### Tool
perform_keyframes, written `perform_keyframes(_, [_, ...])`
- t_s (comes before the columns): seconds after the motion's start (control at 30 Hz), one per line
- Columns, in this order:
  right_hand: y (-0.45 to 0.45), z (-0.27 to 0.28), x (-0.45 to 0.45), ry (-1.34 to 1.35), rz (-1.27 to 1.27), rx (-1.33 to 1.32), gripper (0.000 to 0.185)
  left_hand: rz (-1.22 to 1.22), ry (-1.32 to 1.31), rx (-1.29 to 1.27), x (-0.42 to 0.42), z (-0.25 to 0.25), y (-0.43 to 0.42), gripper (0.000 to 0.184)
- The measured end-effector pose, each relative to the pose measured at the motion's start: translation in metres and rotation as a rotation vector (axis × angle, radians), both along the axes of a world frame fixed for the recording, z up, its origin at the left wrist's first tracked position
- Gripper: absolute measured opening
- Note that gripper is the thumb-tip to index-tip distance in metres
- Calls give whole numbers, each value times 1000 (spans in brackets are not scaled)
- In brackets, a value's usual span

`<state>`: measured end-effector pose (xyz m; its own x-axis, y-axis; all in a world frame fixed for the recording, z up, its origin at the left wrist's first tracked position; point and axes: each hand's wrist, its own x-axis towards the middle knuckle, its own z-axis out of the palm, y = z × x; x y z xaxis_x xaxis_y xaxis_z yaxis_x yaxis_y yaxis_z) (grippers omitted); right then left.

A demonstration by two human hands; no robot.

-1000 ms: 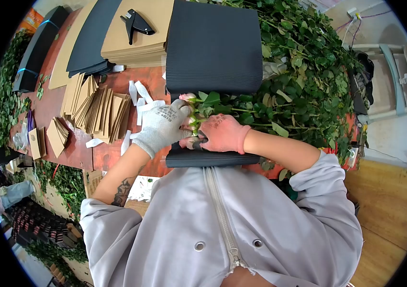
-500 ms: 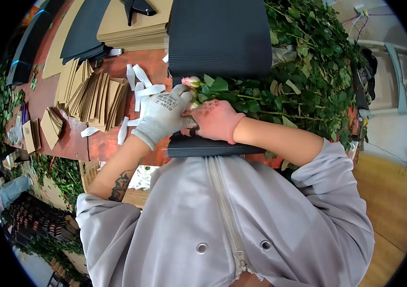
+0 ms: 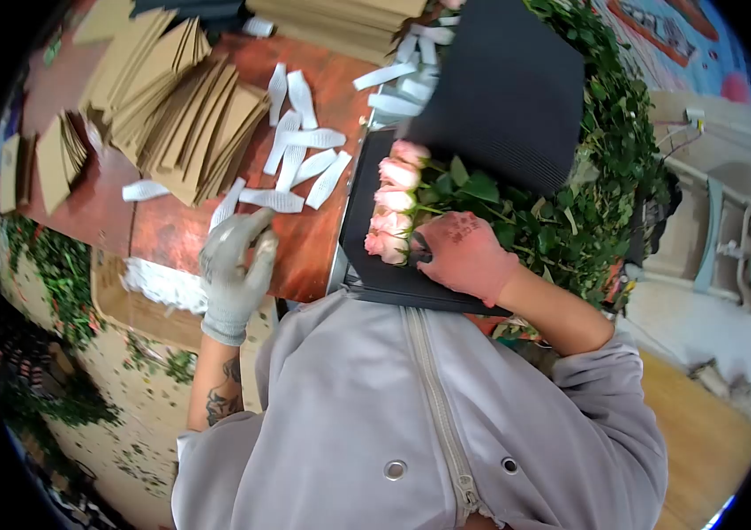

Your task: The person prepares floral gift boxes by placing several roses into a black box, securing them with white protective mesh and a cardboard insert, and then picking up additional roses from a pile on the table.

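Several pink roses [image 3: 396, 199] lie in a column on a black corrugated sheet [image 3: 366, 252], their leafy stems pointing right. My right hand [image 3: 468, 256], in a pink glove, rests on the stems beside the lowest blooms; its fingers curl inward, and what they hold is hidden. In a white-grey glove, my left hand [image 3: 241, 265] is over the table's front edge, thumb and fingers apart and nothing visible between them. White mesh sleeves [image 3: 291, 150] lie just beyond it. The raised part of the black sheet [image 3: 503, 97] stands behind the roses.
Folded brown cardboard pieces [image 3: 190, 119] stand on the red table [image 3: 163, 230] at the left. A basket [image 3: 119, 296] with white material is below the table's front edge. Piled green foliage [image 3: 609, 150] lies at the right, near a pale chair [image 3: 720, 238].
My left hand has left the roses and moved left toward the front edge, its fingers opening. My right hand remains by the stems. The view has shifted, and more pink blooms show.
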<state>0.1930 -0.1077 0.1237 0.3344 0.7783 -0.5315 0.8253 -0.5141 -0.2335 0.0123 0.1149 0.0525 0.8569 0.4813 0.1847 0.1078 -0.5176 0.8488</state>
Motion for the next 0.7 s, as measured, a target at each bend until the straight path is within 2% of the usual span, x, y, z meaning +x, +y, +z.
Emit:
perform_keyframes(0.03, [3, 1, 1, 0, -28, 14, 20, 22, 8, -44, -11, -13, 0, 28])
perform_keyframes(0.1, [4, 3, 0, 24, -34, -13, 19, 153, -4, 194, -29, -37, -3, 26])
perform_keyframes(0.2, [10, 2, 3, 102, -150, -147, 23, 148, 2, 153, -41, -59, -8, 28])
perform_keyframes(0.37, [18, 4, 1, 52, -185, -323, 32, 133, 39, 129, -35, -67, -8, 29])
perform_keyframes(0.47, [16, 2, 0, 96, -260, -364, 36, 135, -41, 100, -36, -76, -5, 31])
perform_keyframes(0.53, [8, 1, -5, -56, -202, -324, 37, 170, -56, 98, -33, -80, -6, 30])
perform_keyframes(0.63, [4, 0, -6, -100, -171, -334, 44, 214, -88, 117, -31, -78, 0, 26])
perform_keyframes(0.7, [-1, 0, -6, -91, -183, -355, 44, 98, -41, 8, -33, -80, 1, 24])
